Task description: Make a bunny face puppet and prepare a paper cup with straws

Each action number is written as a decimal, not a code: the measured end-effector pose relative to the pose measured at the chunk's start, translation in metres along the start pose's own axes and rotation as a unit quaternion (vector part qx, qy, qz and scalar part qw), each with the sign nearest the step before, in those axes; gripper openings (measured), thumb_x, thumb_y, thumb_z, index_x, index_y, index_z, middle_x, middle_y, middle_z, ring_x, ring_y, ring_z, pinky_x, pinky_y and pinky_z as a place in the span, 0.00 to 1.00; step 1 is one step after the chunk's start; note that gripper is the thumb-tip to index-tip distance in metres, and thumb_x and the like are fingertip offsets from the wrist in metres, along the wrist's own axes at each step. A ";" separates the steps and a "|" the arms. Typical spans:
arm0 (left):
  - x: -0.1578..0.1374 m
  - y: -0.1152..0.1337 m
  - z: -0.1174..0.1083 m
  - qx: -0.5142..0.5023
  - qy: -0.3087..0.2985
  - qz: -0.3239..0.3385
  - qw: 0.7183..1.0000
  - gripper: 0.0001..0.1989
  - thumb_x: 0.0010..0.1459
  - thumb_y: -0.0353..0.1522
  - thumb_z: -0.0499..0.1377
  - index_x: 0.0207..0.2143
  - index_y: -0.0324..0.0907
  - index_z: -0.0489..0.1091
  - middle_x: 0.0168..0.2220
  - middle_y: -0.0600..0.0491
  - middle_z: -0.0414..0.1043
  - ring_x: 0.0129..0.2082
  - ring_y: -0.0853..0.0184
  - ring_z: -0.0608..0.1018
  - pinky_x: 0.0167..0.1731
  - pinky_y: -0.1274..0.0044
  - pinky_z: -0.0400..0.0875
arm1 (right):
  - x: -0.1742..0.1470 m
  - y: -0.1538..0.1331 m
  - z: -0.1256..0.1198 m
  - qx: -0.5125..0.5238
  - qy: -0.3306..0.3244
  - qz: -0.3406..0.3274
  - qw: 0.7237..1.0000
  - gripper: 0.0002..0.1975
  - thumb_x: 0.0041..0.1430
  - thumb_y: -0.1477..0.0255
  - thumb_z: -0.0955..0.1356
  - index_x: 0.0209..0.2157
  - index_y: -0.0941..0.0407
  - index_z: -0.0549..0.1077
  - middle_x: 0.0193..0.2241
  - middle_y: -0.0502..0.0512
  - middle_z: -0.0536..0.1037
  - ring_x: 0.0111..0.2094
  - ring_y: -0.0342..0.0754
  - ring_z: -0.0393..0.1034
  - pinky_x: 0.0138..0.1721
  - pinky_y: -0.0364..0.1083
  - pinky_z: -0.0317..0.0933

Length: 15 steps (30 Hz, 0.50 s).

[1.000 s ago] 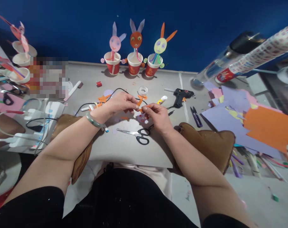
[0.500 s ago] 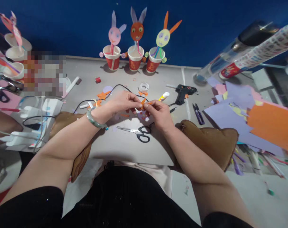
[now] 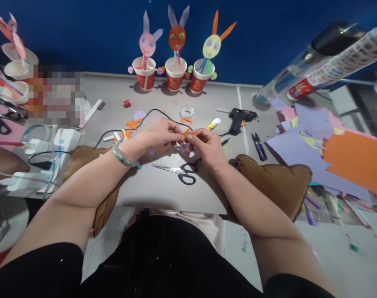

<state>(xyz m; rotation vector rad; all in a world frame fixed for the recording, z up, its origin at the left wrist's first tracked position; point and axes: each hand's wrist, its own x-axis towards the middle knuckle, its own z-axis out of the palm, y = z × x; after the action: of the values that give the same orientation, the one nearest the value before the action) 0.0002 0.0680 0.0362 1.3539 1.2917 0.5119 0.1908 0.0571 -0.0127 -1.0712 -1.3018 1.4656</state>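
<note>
The middle of the tabletop (image 3: 165, 194) is brightly lit, the blue wall (image 3: 114, 37) dimly. Shadows are cast beside the red cups (image 3: 174, 82). Edges are stretched; a patch (image 3: 56, 95) at left is pixelated.

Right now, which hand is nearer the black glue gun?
Right. The right hand is left of the glue gun and closer to the wearer; the left hand is farther left.

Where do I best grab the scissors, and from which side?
Probably by the black handles, coming from the right: the scissors lie flat, with the loops at the right end, below the right hand, and the blades pointing left.
</note>
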 end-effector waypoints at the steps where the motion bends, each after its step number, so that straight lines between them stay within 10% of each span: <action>1: -0.001 0.001 0.001 0.003 -0.001 -0.001 1.000 0.07 0.55 0.33 0.67 0.30 0.38 0.77 0.23 0.54 0.74 0.23 0.75 0.73 0.23 0.83 0.64 | 0.000 0.001 0.000 -0.001 0.001 -0.001 1.000 0.15 0.51 0.59 0.78 0.31 0.54 0.77 0.25 0.49 0.80 0.21 0.40 0.67 0.26 0.44 0.65; 10: 0.002 0.000 0.001 0.107 0.002 0.052 0.993 0.11 0.58 0.36 0.63 0.36 0.38 0.79 0.29 0.52 0.79 0.28 0.71 0.77 0.29 0.79 0.69 | 0.001 -0.007 -0.005 -0.049 0.028 -0.058 0.997 0.16 0.54 0.57 0.77 0.29 0.55 0.74 0.25 0.49 0.78 0.22 0.40 0.67 0.26 0.43 0.65; 15: -0.005 -0.006 -0.001 0.394 -0.123 0.186 0.892 0.23 0.62 0.40 0.61 0.58 0.42 0.74 0.66 0.43 0.68 0.60 0.53 0.72 0.57 0.65 0.66 | 0.007 -0.010 -0.015 -0.065 0.102 -0.111 0.986 0.15 0.56 0.60 0.76 0.28 0.54 0.72 0.24 0.48 0.78 0.21 0.39 0.66 0.25 0.43 0.65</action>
<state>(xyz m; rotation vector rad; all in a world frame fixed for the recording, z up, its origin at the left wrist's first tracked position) -0.0042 0.0627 0.0332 2.2905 1.0555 0.0318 0.2039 0.0686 -0.0044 -1.0908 -1.3357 1.0888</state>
